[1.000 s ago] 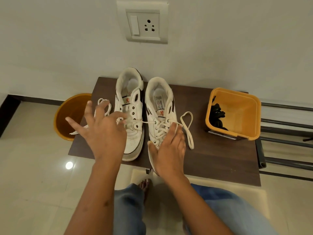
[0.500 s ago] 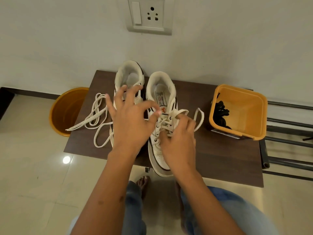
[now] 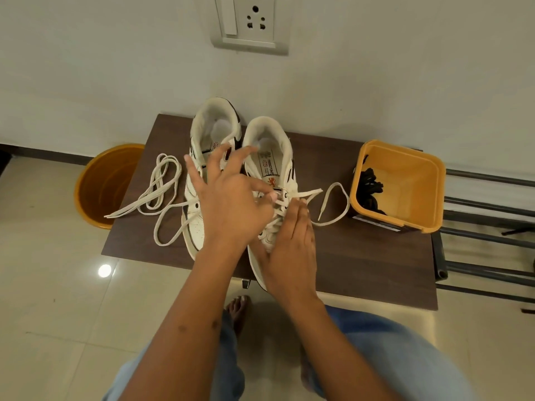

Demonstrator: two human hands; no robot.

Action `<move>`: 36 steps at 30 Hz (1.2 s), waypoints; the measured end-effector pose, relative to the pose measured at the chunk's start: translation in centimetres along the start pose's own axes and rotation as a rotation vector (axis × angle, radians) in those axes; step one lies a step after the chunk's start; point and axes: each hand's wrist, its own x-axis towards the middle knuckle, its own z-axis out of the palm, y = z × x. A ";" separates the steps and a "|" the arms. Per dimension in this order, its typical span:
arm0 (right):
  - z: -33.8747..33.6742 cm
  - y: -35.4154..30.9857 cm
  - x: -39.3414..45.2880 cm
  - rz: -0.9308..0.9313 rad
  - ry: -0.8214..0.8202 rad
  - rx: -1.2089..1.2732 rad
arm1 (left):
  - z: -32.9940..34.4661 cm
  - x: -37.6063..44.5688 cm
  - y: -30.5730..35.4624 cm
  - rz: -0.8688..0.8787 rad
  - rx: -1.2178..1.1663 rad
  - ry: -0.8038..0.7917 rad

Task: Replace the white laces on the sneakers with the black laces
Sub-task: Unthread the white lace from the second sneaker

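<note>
Since a second ago, left hand point(image 3: 231, 209) crossed from left sneaker point(image 3: 202, 180) to right sneaker point(image 3: 272, 175), thumb and forefinger pinching its white lace point(image 3: 333, 204). Right hand point(image 3: 289, 244) flat, fingers straight, pressing toe. Black laces point(image 3: 372, 189) in yellow bin point(image 3: 417, 183) on table point(image 3: 362, 256).

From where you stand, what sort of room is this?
Probably a home room or entryway: a wall socket above a low wooden table, a tiled floor, and what looks like a metal rack alongside.
</note>
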 end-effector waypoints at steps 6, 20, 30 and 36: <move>0.3 0.0 0.1 -0.014 0.015 -0.048 | -2.2 -1.5 -2.6 -0.326 -0.086 -0.037; 0.5 0.2 0.3 -0.022 0.014 -0.049 | 1.3 -0.3 0.7 -0.070 0.156 -0.144; 0.3 0.0 0.2 -0.026 0.017 -0.056 | -3.1 -0.6 -3.0 -0.404 -0.108 0.336; 0.1 -0.3 0.3 -0.024 0.001 -0.052 | -3.3 -0.2 -3.4 -0.242 -0.173 0.318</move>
